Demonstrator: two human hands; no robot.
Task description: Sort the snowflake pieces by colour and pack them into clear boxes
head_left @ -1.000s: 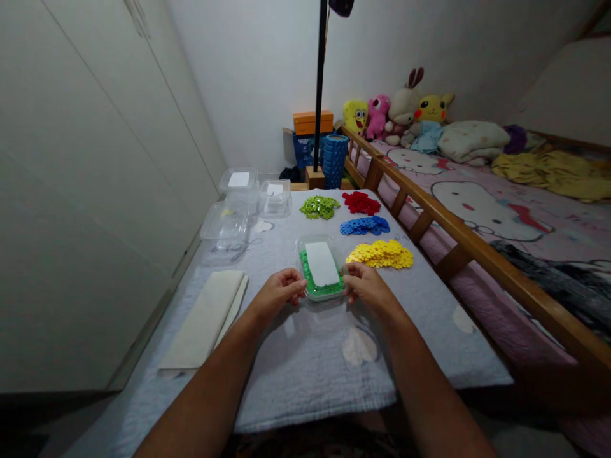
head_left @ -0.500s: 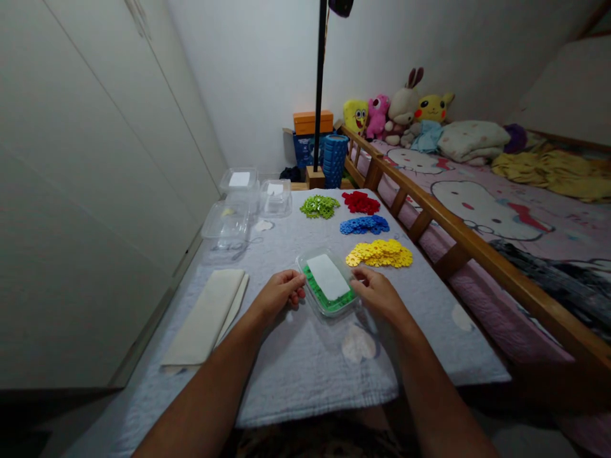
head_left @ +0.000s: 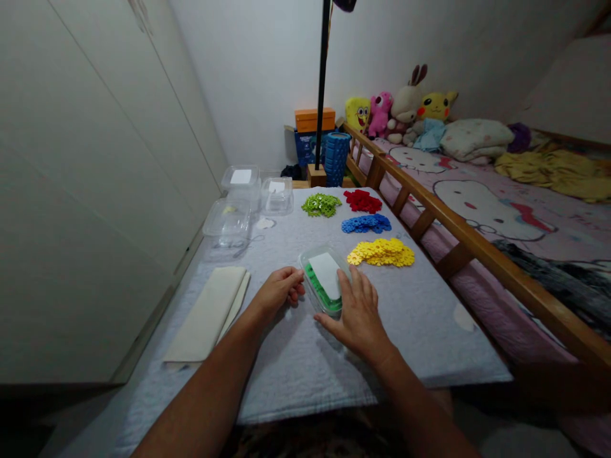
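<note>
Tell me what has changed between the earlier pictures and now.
The clear box of green pieces turned to lie askew. The right hand left its end and now lies flat on top of it. The left hand stays by the box's left corner. The coloured piles and clear containers did not move.

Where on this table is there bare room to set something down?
Bare table cover: right of the right hand, below the yellow pile, and along the near edge beside the folded cloth. Crowded: the far end, with coloured piles and clear tubs, and around the green-filled box.
</note>
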